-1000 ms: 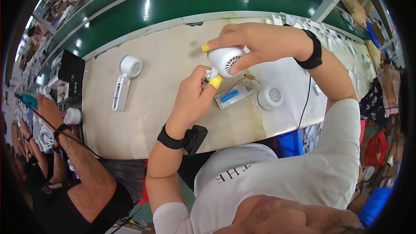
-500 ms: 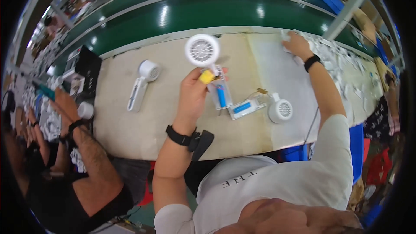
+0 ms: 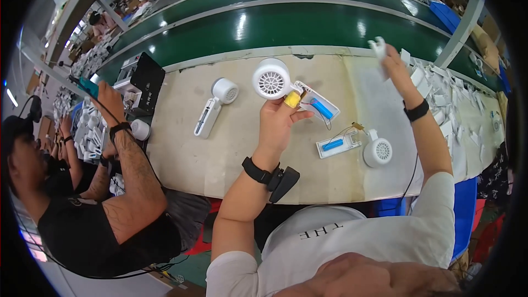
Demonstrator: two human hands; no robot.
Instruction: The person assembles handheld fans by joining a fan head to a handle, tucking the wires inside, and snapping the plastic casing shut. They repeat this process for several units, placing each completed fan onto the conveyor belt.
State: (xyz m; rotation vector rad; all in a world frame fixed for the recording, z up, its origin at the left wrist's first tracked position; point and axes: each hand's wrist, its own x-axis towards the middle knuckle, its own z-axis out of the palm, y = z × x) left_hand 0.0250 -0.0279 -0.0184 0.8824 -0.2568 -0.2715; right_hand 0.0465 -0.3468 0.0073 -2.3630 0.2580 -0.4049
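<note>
My left hand [image 3: 275, 126] is closed around the neck of a white handheld fan [image 3: 271, 80], its round grille facing up. A yellow block [image 3: 292, 99] shows at the thumb. The fan's handle is open, with a blue cylindrical battery [image 3: 322, 109] and thin wires inside. Raised near the far table edge, my right hand [image 3: 397, 67] grips a white plastic piece [image 3: 378, 48]; its exact kind is unclear. On the table to the right lies a second opened fan [image 3: 378, 152], its blue battery [image 3: 333, 144] in a handle shell beside it.
A closed white fan [image 3: 208, 116] lies on the left of the table [image 3: 181, 159]. White plastic parts [image 3: 440, 99] are heaped at the right. A black box [image 3: 146, 85] stands at the far left, near a co-worker's hand [image 3: 110, 102] holding a teal tool. A green conveyor [image 3: 297, 22] runs behind.
My right hand has lifted from the parts at the right with a white plastic piece in it. The fan in my left hand has turned, its handle now slanting to the right. The view has shifted.
</note>
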